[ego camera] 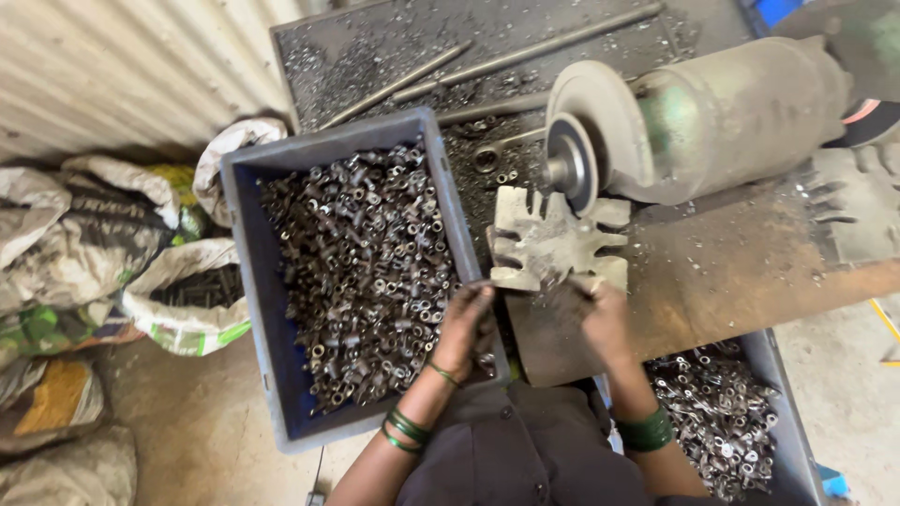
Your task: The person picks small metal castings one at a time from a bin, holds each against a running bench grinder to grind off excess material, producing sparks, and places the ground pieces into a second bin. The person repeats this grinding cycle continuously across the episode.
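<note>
A: Starting at the left of the frame, sacks (178, 300) lie slumped on the floor. Beside them, left of centre, the blue crate (281, 394) is heaped with small metal sleeves (361, 272). The person's left hand (466, 323) sits at its right rim, fingers curled down into the pile; whether they pinch a piece cannot be told.

B: And the right hand (600, 319)?

A: At centre, fingers bent against the lower edge of the notched metal guide plate (553, 244), apparently pressing a small part there, though it is too small to make out. Just above, the grinding wheel (570, 164) on its motor (722, 117).

B: So the risk is a fingertip sliding up a notch into the wheel, or bangles (647, 429) catching.

A: Likely, also flying chips. A second crate (787, 422) sits lower right.
</note>
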`<action>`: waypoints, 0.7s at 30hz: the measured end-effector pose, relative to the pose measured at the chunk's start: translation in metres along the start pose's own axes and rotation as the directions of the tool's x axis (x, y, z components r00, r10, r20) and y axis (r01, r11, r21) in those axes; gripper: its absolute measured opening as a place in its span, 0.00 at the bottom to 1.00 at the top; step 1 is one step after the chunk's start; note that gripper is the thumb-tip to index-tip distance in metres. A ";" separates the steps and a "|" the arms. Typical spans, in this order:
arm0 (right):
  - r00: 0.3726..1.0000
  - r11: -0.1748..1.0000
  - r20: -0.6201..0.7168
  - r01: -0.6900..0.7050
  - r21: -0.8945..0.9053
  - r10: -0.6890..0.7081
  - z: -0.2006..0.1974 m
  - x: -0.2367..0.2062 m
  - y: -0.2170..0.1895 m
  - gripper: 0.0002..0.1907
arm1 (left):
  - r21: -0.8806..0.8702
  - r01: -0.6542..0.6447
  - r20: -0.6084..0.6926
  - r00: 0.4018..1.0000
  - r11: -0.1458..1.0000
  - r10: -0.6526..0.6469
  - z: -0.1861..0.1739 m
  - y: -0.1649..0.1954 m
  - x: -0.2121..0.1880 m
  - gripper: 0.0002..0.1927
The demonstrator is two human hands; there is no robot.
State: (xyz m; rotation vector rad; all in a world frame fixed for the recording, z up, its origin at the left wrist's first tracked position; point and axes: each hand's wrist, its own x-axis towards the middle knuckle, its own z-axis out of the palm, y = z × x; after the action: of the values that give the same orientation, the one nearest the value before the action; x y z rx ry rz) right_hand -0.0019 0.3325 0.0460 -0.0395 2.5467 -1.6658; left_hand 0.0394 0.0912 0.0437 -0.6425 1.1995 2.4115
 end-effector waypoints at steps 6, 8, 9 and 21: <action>0.953 0.889 -0.275 -0.013 -0.458 -0.127 -0.033 0.035 -0.008 0.15 | -0.467 0.086 0.151 0.988 0.880 -0.017 -0.037 0.017 0.025 0.10; 0.949 0.880 -0.287 -0.018 -0.475 -0.135 -0.028 0.036 -0.010 0.16 | -0.596 0.162 0.115 0.987 0.787 -0.115 -0.040 0.019 0.031 0.12; 0.942 0.865 -0.293 -0.005 -0.502 -0.165 -0.024 0.037 -0.010 0.15 | -0.605 0.131 0.076 0.991 0.785 -0.107 -0.040 0.018 0.033 0.11; 0.884 0.754 -0.321 0.052 -0.655 -0.339 -0.015 0.052 -0.014 0.15 | -0.548 -0.022 0.004 1.000 0.836 0.029 -0.055 0.010 0.028 0.11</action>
State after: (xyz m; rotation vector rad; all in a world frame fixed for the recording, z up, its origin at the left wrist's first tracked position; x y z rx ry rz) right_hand -0.0560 0.3370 0.0613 -0.0003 3.4442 -0.8213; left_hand 0.0240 0.0447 0.0052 -0.7680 0.4875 2.7898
